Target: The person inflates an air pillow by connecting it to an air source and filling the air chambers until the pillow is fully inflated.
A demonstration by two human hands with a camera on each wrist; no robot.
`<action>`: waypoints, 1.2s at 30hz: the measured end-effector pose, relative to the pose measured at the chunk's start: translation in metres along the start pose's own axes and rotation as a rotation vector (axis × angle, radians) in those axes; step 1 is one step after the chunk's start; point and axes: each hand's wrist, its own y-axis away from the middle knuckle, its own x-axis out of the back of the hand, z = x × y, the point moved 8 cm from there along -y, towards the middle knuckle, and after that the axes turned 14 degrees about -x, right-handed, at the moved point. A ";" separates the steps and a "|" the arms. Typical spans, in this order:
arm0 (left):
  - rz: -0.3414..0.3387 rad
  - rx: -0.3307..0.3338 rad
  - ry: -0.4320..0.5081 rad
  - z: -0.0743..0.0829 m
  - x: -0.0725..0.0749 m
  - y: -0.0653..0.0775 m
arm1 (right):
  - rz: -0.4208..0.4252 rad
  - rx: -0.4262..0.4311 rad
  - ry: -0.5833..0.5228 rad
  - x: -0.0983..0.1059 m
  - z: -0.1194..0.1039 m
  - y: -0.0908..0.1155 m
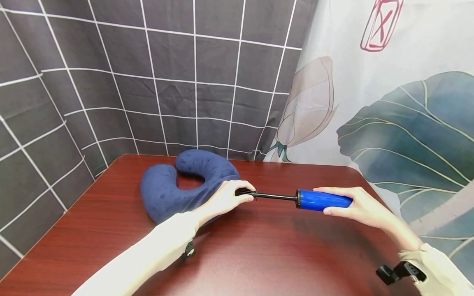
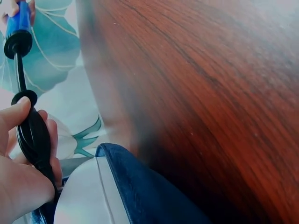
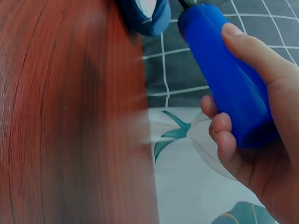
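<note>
A hand air pump spans both hands above the table, its blue barrel (image 1: 324, 200) to the right and its thin black rod (image 1: 275, 196) drawn out to the left. My left hand (image 1: 228, 197) grips the black handle (image 2: 35, 135) at the rod's end, thumb near its round collar. My right hand (image 1: 364, 205) is wrapped around the barrel, as the right wrist view shows, with the thumb (image 3: 250, 49) along one side. Behind my left hand lies a dark blue U-shaped neck pillow (image 1: 159, 189), partly covered by that hand. A white part (image 2: 86, 193) shows beside its blue fabric in the left wrist view.
The reddish-brown wooden table (image 1: 266, 255) carries the pillow. A dark grey curtain (image 1: 166, 57) with white grid lines hangs behind and to the left. To the right hangs a white cloth (image 1: 344, 33) printed with leaves and a bud.
</note>
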 end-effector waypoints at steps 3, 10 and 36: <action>0.011 0.014 0.023 -0.001 0.000 -0.001 | 0.017 0.010 0.002 -0.005 -0.005 -0.004; 0.040 0.032 0.037 -0.002 0.004 0.001 | 0.002 0.032 -0.052 -0.031 -0.030 -0.023; -0.068 0.055 0.005 -0.008 0.000 0.002 | -0.092 0.052 0.129 -0.076 -0.078 -0.053</action>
